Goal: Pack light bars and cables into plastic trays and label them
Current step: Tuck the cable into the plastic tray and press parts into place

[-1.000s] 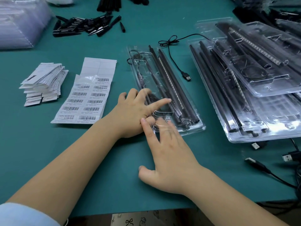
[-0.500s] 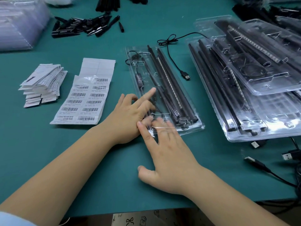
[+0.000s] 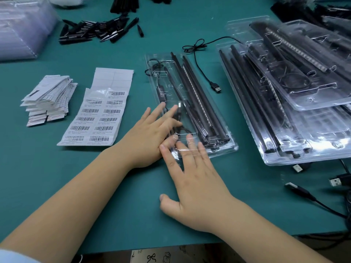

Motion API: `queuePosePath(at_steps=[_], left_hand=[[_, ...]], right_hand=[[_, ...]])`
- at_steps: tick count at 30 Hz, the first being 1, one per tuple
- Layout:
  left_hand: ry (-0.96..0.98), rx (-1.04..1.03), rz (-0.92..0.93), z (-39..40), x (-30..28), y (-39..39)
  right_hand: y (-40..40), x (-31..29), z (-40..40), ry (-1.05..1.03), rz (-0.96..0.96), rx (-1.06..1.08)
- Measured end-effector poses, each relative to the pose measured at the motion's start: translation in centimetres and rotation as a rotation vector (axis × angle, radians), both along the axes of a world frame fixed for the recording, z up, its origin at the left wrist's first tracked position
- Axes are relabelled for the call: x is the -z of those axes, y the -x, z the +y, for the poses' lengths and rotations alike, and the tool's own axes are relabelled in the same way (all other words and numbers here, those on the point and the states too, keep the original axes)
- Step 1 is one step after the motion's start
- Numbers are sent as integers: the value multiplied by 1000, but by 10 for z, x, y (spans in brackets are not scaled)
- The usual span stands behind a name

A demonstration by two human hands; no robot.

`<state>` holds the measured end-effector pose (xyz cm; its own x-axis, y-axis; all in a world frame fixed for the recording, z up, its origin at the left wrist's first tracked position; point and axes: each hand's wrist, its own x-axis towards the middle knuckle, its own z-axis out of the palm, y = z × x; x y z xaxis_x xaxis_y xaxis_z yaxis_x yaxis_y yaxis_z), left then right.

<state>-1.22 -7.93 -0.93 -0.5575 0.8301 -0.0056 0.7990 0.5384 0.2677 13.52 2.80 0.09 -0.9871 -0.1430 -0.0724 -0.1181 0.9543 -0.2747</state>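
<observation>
Pressing the clear tray (image 3: 190,103) shut looks like the current step: left hand (image 3: 146,137) and right hand (image 3: 193,179) both lie flat-fingered on its 6 o'clock end, gripping nothing. Next up, probably peeling a barcode off the label sheet (image 3: 98,114) at 9 o'clock.
</observation>
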Motion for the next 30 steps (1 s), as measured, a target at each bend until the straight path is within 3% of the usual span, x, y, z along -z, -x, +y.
queuePosePath(at_steps=[5, 17, 30], left_hand=[[-62, 8, 11, -1, -1, -1], [37, -37, 65, 0, 0, -1], [89, -9, -26, -2, -3, 9]], right_hand=[[0, 0, -1, -16, 0, -3], [1, 1, 0, -30, -13, -1], [-4, 0, -1, -50, -41, 13]])
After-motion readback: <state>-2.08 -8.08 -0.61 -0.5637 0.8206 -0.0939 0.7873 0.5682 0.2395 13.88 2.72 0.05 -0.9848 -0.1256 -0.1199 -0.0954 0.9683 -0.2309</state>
